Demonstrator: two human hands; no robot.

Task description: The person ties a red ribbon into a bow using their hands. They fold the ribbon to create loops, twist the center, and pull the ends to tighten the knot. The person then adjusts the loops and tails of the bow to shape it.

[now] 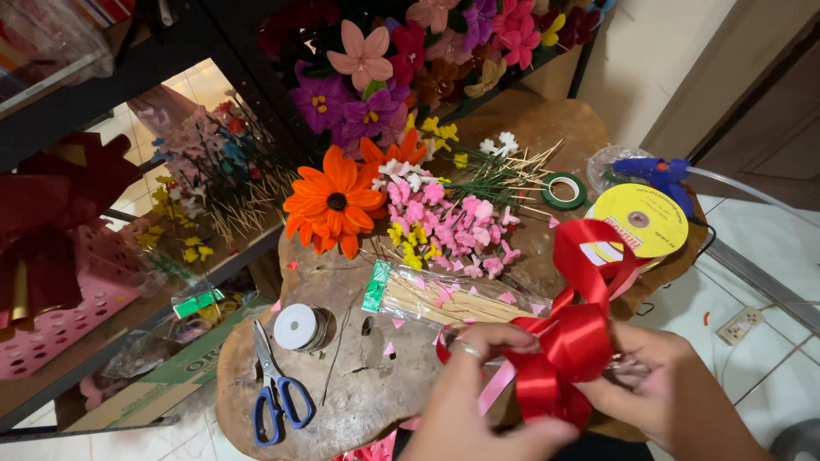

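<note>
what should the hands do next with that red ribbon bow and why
Probably pinch the red ribbon bow tighter at its centre: both the left hand and right hand grip it there, loops are formed, and nothing visibly ties it.

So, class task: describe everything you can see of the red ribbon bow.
The red ribbon bow is glossy, satin-looking ribbon folded into several loops, with one tall loop rising toward the yellow ribbon spool. It is held above the wooden table; the left hand and right hand pinch it from either side.
</note>
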